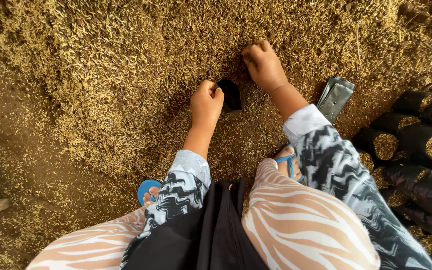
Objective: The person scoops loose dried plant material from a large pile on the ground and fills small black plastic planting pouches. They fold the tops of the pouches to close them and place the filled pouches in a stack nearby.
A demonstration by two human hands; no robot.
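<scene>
Holding a small black bag [231,95] by its rim, the left hand [206,104] is curled shut on the near edge; the mouth faces away from that grip, toward the husk pile [126,65]. The right hand [263,65] sits just beyond and to the right of the bag, fingers bunched into the husks; can't tell whether it has a handful.

Risks, as I judge them: the thin rim folds shut under a one-sided pinch, so husks spill past the mouth; a slack bag tips. Filled black bags [416,135] lie well right of both hands, a metal tool [336,97] between.
</scene>
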